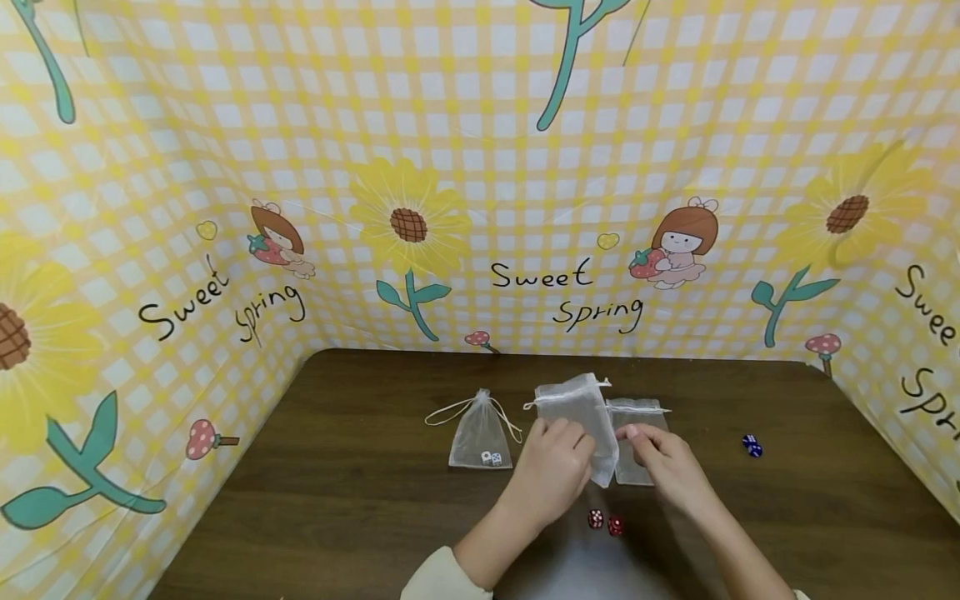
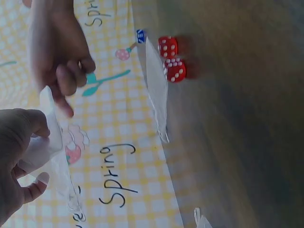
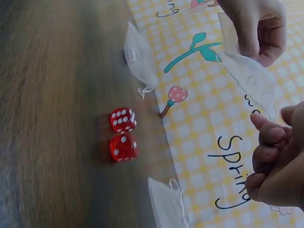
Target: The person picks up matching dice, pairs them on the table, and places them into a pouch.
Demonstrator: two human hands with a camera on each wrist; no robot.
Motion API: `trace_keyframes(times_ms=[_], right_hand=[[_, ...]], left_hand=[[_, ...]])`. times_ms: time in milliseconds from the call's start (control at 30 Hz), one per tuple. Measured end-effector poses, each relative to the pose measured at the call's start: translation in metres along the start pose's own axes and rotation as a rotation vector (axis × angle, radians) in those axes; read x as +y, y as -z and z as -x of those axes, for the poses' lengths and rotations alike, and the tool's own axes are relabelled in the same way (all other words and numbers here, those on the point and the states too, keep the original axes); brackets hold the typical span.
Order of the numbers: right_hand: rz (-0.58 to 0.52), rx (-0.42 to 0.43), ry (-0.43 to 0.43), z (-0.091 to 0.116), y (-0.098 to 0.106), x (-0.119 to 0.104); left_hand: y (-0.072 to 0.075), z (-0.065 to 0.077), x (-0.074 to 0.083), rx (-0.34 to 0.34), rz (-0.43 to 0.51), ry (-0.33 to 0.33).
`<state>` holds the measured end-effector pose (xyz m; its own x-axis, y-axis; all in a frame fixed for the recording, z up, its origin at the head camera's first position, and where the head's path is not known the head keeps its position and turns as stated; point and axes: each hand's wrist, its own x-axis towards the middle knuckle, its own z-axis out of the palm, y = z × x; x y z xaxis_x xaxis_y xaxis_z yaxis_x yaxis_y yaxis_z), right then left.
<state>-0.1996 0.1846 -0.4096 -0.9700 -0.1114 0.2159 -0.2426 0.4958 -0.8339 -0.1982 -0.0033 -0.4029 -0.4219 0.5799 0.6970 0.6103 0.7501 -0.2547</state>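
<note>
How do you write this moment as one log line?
left grip: holds bag; right grip: at bag's edge; red dice: on table; white dice: inside another bag; blue dice: on table

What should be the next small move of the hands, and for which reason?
Probably spread the held pouch open at its top. The left hand grips it and the right hand is at its edge; the top looks flat, not spread. Two red dice lie loose nearby, while another pouch already contains two white dice.
</note>
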Motion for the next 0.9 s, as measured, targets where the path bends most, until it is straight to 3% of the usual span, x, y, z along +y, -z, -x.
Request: trace_keyframes(times_ms=[367, 600, 767, 900], right_hand=[[-0.009, -0.017, -0.055, -0.005, -0.005, -0.007], [0.026, 0.038, 0.049, -0.003, -0.006, -0.007], [0.081, 0.117, 0.136, -0.001, -0.003, -0.008], [0.119, 0.219, 0.253, 0.001, 0.002, -0.010]], left_hand=[[0.004, 0.006, 0.019, -0.023, -0.019, -0.090], [0.000, 0.006, 0.022, -0.033, -0.015, -0.085], [0.003, 0.009, 0.020, -0.122, 0.122, 0.002], [0.006, 0.008, 0.007, -0.144, 0.350, 0.178]])
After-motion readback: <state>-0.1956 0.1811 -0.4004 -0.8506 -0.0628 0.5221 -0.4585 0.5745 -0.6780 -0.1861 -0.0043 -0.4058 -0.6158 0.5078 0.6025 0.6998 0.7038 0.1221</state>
